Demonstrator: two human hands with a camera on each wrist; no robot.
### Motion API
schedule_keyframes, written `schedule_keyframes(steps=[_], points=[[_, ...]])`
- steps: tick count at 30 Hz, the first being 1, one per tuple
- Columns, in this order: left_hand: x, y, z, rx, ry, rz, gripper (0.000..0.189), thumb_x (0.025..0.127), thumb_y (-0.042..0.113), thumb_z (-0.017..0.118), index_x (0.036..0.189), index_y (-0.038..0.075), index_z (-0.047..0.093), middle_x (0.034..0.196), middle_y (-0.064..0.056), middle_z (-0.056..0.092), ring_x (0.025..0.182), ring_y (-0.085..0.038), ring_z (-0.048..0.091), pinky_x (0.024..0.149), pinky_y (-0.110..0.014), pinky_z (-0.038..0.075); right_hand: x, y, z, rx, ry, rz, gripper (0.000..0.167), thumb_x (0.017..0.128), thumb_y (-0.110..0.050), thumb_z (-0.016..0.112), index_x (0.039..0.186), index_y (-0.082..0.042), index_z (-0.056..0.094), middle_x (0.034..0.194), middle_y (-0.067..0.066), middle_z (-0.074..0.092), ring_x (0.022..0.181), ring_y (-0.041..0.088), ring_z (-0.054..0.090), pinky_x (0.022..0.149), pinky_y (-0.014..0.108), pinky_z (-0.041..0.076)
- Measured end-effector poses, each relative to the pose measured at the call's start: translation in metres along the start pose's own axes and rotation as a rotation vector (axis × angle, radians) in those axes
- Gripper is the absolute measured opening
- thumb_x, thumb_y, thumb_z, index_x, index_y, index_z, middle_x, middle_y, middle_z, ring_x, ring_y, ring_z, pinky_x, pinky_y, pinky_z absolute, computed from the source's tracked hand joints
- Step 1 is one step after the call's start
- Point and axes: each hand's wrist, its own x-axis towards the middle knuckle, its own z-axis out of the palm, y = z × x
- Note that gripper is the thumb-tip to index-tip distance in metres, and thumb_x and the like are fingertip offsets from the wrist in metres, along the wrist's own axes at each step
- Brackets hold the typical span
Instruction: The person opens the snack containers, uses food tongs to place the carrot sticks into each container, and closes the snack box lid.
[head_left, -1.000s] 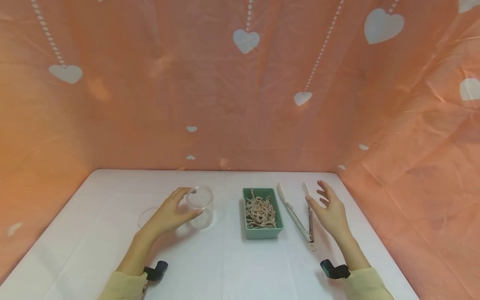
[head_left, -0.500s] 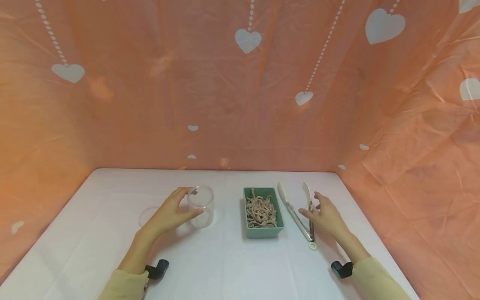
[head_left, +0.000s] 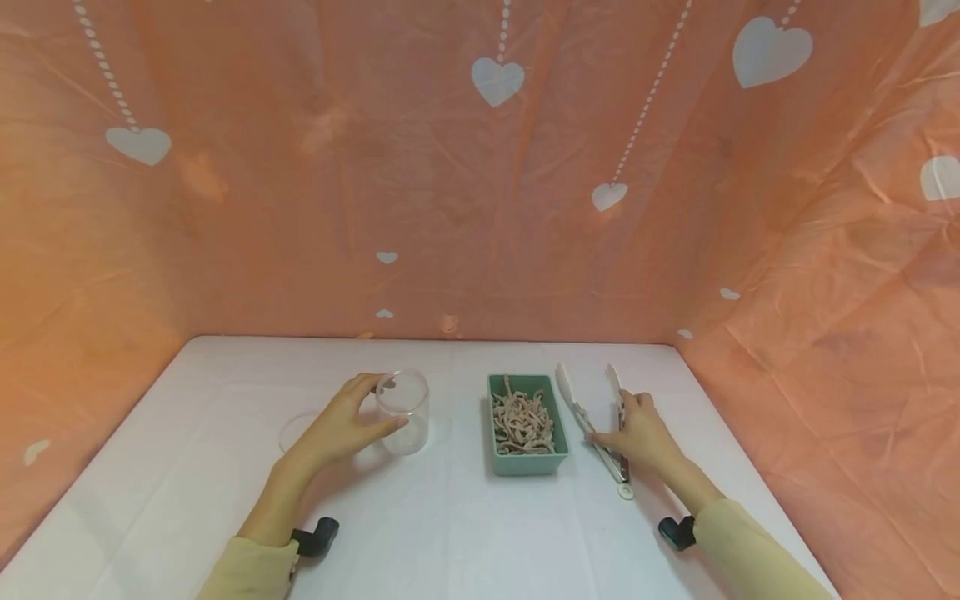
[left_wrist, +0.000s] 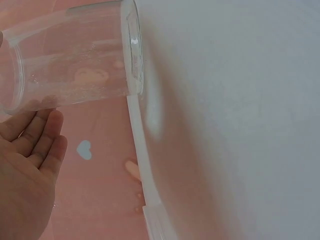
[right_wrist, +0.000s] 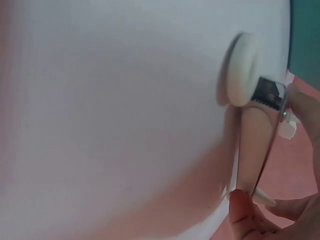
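Observation:
My left hand point(head_left: 347, 427) holds a clear glass jar point(head_left: 414, 414) upright on the table, fingers at its far side and thumb at its near side. In the left wrist view the fingertips point(left_wrist: 55, 122) lie against the jar point(left_wrist: 75, 55) near its rim. My right hand point(head_left: 647, 435) is around the metal tongs point(head_left: 606, 457), thumb on the left arm and fingers on the right arm. The tongs lie spread apart, pale tips pointing away. In the right wrist view, fingertips point(right_wrist: 241, 205) touch the handle point(right_wrist: 256, 145), close to the pale end ring point(right_wrist: 242, 70).
Between the hands stands a green rectangular box point(head_left: 528, 465) filled with tangled beige strips point(head_left: 522, 423). A clear round disc point(head_left: 283, 437) lies behind the left wrist. The white table point(head_left: 465, 533) ends at an orange curtain point(head_left: 435, 208) with pale hearts.
My right hand has come down and inward onto the tongs, its thumb reaching the left arm and its fingers the right arm. The left hand and jar have stayed put.

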Motion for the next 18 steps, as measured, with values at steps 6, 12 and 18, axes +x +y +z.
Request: schedule_keyframes(steps=[6,12,18], points=[[0.0001,-0.0011,0.0006,0.005,0.004,0.006,0.068,0.088,0.034,0.084,0.142,0.001,0.057,0.14,-0.015,0.058,0.137,-0.04,0.048,0.113,-0.066,0.038,0.0002,0.0016,0.0045,-0.006,-0.008,0.014,0.111,0.077,-0.045,0.091,0.15,0.016,0.035,0.126,0.035,0.044,0.099,0.037,0.058,0.094,0.057,0.054],[-0.0007,0.0008,0.0005,0.006,0.001,0.007,0.068,0.089,0.035,0.084,0.142,0.001,0.057,0.141,-0.015,0.058,0.137,-0.04,0.048,0.113,-0.065,0.038,-0.0021,0.0008,0.0058,-0.011,-0.037,0.023,0.113,0.076,-0.046,0.092,0.15,0.016,0.033,0.125,0.038,0.045,0.103,0.042,0.061,0.096,0.06,0.054],[-0.0012,0.0013,-0.0004,0.011,-0.007,-0.007,0.07,0.09,0.036,0.082,0.144,0.002,0.055,0.143,-0.016,0.056,0.139,-0.041,0.046,0.114,-0.066,0.037,-0.003,0.0008,0.0069,-0.001,-0.013,0.014,0.11,0.077,-0.043,0.09,0.148,0.018,0.033,0.125,0.038,0.048,0.103,0.043,0.062,0.096,0.06,0.054]])
